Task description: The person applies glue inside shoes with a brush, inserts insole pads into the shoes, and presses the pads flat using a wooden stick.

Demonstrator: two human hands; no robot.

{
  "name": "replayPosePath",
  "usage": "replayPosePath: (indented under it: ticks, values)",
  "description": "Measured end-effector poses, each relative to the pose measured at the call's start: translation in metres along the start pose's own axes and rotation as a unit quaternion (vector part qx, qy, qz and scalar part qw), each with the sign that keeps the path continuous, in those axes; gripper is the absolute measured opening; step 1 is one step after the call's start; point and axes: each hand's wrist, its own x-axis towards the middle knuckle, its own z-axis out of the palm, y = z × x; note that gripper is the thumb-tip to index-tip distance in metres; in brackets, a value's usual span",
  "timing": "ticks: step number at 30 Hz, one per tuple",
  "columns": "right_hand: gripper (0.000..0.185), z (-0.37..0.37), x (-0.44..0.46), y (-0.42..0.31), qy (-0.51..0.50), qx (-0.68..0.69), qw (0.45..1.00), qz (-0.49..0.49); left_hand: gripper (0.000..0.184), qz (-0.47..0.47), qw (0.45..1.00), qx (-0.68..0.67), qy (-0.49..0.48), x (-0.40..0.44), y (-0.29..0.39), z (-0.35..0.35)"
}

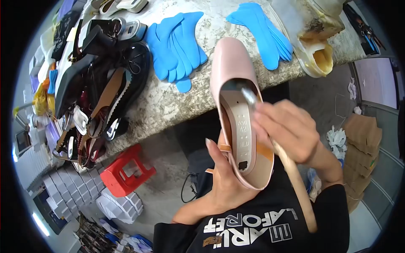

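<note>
A pale pink shoe [234, 57] tilts against the worktable's front edge, its toe over the tabletop and its heel towards my body. My left hand [225, 185] grips the heel part from the left side, thumb along the outer wall near the strap. Inside lies a pale insole [242, 126] with stamped marks and a black patch at the heel. Held in my right hand [291, 128] is a brush with a long wooden handle [295, 181] and a silver metal ferrule [248, 95]. Its front end is over the shoe's opening; the tip is blurred.
Blue gloves [175, 46] and more blue gloves [263, 36] lie on the stained worktable [168, 107]. A glue-crusted container [318, 59] stands at the right. Black shoes [112, 80] are piled at the left. A red stool [126, 170] and cardboard [360, 147] are on the floor.
</note>
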Motion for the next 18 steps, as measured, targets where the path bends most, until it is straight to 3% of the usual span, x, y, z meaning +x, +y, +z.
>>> replayPosePath:
  ticks: [2,5,8,9,10,13,16,18]
  values:
    - [0.022,0.007,0.003,0.004,0.028,-0.002,0.999,-0.031,0.122,-0.015,1.0,0.012,0.008,0.001,0.0,0.001]
    - [0.022,0.021,0.011,0.017,0.051,-0.02,0.995,-0.081,0.114,0.057,0.997,0.034,0.04,0.005,-0.011,0.006]
    - [0.017,0.015,0.004,0.006,0.04,-0.02,0.999,-0.021,0.106,0.124,0.987,0.061,0.086,0.009,-0.016,0.007]
    - [0.014,0.012,0.001,0.001,0.038,-0.025,0.999,0.022,0.094,-0.078,0.968,-0.238,0.025,0.008,-0.007,0.007]
    - [0.013,0.012,0.0,-0.004,0.063,-0.007,0.997,0.045,0.088,-0.28,0.81,-0.507,0.094,0.013,0.004,0.006]
    - [0.014,0.003,-0.01,-0.024,0.086,0.043,0.989,0.11,0.086,-0.204,0.883,-0.421,0.019,0.016,-0.007,-0.002]
    - [0.014,-0.01,-0.021,-0.051,0.061,0.099,0.952,0.283,0.09,-0.129,0.954,-0.27,-0.004,0.008,-0.014,-0.005]
    - [0.009,-0.014,-0.033,-0.065,0.09,0.133,0.956,0.247,0.095,-0.086,0.977,-0.194,-0.01,0.003,-0.016,-0.009]
